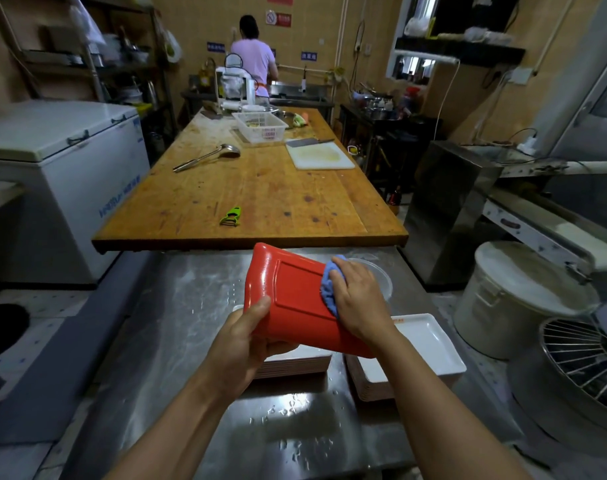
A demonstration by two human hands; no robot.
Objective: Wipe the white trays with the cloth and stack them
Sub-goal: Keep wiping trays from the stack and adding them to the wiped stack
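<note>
Steel, wet and spotted with water, is the counter point(198, 341) over which we hold a tray point(288, 292), red underside up and tilted toward us; our left hand point(241, 344) grips its near left corner, thumb curled over the red face and fingers hidden beneath; our right hand point(357, 299) lies with fingers bent over a blue cloth point(328, 292), pressing it against the tray's right side; below our left hand sits a stack of trays point(295, 363), white tops showing, and just to the right a second stack point(430, 344) with a white tray uppermost, face up; behind our right hand we see the rim of a clear round container point(381, 275) on the counter; to the far right stand a lidded white bucket point(516, 299) and a wire-guarded machine point(579, 368); beyond the counter runs a long wooden table point(260, 188), a green peeler point(231, 216) near its near edge, a metal ladle point(208, 155) and a white cutting board point(321, 154) with a cleaver farther on, then a white basket point(260, 125); a white chest freezer point(59, 157) stands at left; at the far wall a person point(253, 53) in a pale purple shirt faces away from us.
</note>
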